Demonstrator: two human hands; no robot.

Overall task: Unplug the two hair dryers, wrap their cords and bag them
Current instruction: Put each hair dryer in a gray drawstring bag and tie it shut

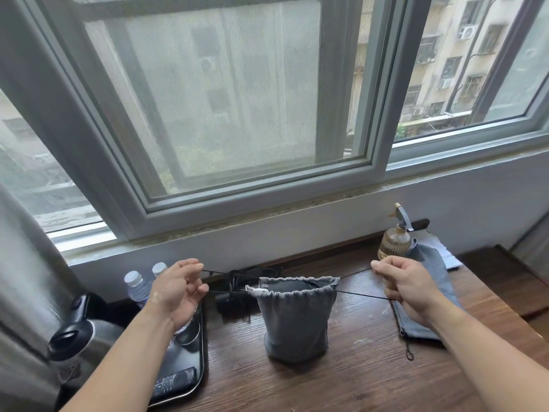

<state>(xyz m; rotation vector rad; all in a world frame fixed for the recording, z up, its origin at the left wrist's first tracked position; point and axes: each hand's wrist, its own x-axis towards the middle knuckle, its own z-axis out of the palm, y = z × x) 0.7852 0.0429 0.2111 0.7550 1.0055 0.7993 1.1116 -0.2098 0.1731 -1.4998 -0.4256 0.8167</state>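
While the grey bag (295,322) stands upright mid-tabletop (356,376), your left hand (178,289) and right hand (407,289) each pinch its drawstring (365,295), pulled taut sideways. Something dark sits in its mouth. A second grey bag (429,258) lies flat by your right hand.

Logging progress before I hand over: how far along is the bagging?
Done: a dark object sits inside the upright grey bag. In hand: left hand and right hand pull its drawstrings apart; mouth not yet closed. Left: second grey bag lies flat; a black item waits behind.
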